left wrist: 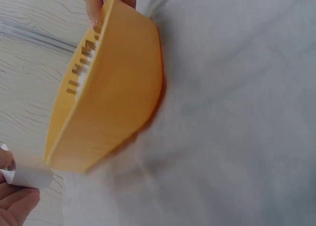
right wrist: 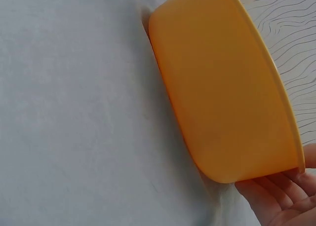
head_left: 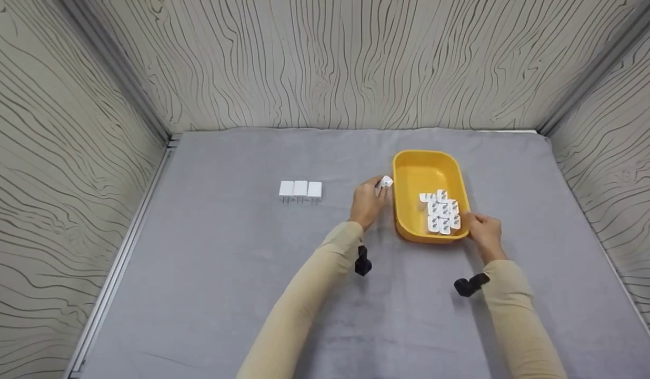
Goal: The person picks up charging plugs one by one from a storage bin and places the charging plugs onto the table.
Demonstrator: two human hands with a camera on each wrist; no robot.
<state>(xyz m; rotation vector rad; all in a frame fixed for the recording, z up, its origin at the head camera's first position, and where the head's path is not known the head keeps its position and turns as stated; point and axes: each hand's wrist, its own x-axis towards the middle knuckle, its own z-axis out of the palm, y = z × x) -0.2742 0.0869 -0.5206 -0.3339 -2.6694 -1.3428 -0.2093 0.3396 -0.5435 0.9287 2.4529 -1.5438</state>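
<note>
The worktop (head_left: 198, 273) runs to a pale metal rail (head_left: 119, 258) on the left and meets upright panels (head_left: 325, 63) at the back; grey cloth stretches widely between that rail and the row of 3 white blocks (head_left: 300, 189), with a narrower strip between the row and the yellow basin (head_left: 418, 176), and more cloth between the basin and the right-hand edge. The cloth is matt and lightly wrinkled, the panels cream with dark wavy grain lines, the basin smooth, with rounded corners and a thin lip. The 3 blocks lie side by side, prongs toward the person, while a cluster of similar white plugs (head_left: 443, 211) stands prongs up in the basin's near right part. The left hand (head_left: 366, 202) pinches a white adapter (head_left: 386, 181) between thumb and fingers, parted by about the block's own thickness, so the adapter sits at the fingertips, just outside the basin's left rim; whether it touches the rim I cannot tell. The right hand (head_left: 485, 232) grips the basin's near right corner, fingers curled against the outer wall and thumb at the lip
</note>
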